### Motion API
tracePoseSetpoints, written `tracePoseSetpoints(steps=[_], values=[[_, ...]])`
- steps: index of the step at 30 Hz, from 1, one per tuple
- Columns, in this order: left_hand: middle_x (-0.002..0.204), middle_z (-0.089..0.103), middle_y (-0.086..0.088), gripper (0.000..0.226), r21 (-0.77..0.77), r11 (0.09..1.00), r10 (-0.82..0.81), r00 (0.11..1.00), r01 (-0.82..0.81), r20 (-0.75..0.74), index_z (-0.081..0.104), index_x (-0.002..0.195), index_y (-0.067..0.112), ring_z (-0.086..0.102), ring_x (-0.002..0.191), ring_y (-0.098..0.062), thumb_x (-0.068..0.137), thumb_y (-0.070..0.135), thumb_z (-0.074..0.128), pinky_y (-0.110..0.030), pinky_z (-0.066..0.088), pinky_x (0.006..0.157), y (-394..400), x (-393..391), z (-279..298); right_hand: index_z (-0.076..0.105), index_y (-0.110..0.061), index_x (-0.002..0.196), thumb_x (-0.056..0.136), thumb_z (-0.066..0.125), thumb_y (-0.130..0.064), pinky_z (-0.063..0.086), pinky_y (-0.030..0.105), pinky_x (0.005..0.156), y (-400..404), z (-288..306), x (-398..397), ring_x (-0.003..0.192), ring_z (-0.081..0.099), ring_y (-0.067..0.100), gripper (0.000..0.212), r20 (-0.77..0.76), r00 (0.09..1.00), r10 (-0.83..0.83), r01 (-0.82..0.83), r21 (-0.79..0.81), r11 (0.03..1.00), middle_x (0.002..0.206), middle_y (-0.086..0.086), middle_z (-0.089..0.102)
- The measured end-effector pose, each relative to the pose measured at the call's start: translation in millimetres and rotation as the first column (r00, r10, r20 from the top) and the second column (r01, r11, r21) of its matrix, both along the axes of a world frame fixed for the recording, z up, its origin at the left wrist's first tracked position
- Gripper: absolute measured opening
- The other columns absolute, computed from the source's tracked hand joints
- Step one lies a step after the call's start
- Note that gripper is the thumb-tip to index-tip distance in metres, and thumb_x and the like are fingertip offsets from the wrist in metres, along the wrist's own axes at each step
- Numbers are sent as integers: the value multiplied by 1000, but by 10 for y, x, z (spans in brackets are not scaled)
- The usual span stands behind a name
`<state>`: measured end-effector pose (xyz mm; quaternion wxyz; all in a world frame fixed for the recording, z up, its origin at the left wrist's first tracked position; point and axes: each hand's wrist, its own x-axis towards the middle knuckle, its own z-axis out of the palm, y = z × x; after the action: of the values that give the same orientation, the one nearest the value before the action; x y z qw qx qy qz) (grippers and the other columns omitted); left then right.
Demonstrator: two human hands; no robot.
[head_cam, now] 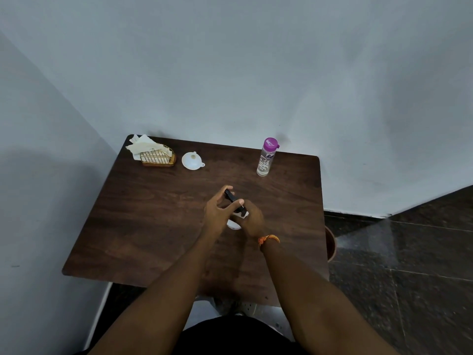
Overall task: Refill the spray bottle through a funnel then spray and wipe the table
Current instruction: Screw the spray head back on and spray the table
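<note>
Both hands grip the sprayer at table centre: your left hand (219, 206) pinches its black head (233, 198), right hand (252, 221) wraps the body; light, likely slippery plastic, so hold the body low

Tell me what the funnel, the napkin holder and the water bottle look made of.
Funnel: likely plastic, matte white and opaque.
Napkin holder: probably metal wire, a shiny gold finish with thin bars; the base could be something else.
Water bottle: clear body, plastic or glass, I cannot tell which; the purple cap looks like glossy plastic.
</note>
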<state>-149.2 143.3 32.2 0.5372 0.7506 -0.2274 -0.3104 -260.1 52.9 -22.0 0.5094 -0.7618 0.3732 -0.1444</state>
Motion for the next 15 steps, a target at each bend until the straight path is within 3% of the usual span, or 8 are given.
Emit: tracePoseSetpoints(steps=[2,3,5,7,8,11,12,15], values=[[104,79,13,44,27,1000,-1,997,4,-80,73,122,27,75,101,-4,81,29,89,-24,61,85,10,-20,25,73,-35,107,84,77,-47,47,20,78,17,13,-62,90,65,2,27,-48,999,19,-18,12,1000,101,-11,73],[101,80,14,43,45,999,-9,994,14,-109,74,121,26,76,100,-5,81,29,89,-22,60,83,23,-34,20,71,-43,95,85,80,-42,45,21,76,10,7,-96,86,63,4,13,-60,998,8,-7,19,1000,93,-13,70],[101,81,8,40,66,998,6,981,7,-196,77,120,23,76,104,-13,84,38,85,-28,61,90,67,-67,-5,65,-50,76,85,85,-37,40,16,68,-18,-4,-149,77,59,2,26,-70,998,3,-2,4,1000,80,-15,64],[108,80,3,47,76,997,24,961,-3,-277,79,116,25,75,108,-17,85,62,75,-44,59,101,145,-91,-21,71,-45,85,84,85,-42,45,17,68,-26,41,-191,80,62,3,14,-66,997,-34,35,21,999,85,-12,68],[110,80,3,54,114,993,9,950,28,-313,77,115,27,75,108,-16,86,71,67,-44,59,100,195,-138,21,75,-35,92,86,84,-43,49,19,69,-22,73,-211,81,64,4,13,-61,996,-71,74,36,997,90,-7,71],[110,73,7,53,217,962,-60,904,165,-423,68,120,25,71,94,-8,98,69,49,-25,58,80,346,-339,73,74,-8,93,94,79,-31,47,19,65,-11,113,-260,70,61,4,24,-18,984,-177,178,40,983,84,9,72],[109,72,6,51,244,952,-51,880,187,-473,66,122,25,70,90,-7,100,66,48,-25,58,76,379,-399,40,72,-7,93,96,76,-27,46,21,65,1,142,-272,68,61,4,21,-12,979,-203,203,58,977,81,8,71],[112,73,-5,62,282,921,-37,779,270,-626,66,123,21,74,94,-24,93,73,51,-49,62,86,411,-568,-73,66,-21,90,99,69,-23,49,26,68,26,225,-313,72,63,8,9,0,969,-249,248,77,966,78,-7,65]])
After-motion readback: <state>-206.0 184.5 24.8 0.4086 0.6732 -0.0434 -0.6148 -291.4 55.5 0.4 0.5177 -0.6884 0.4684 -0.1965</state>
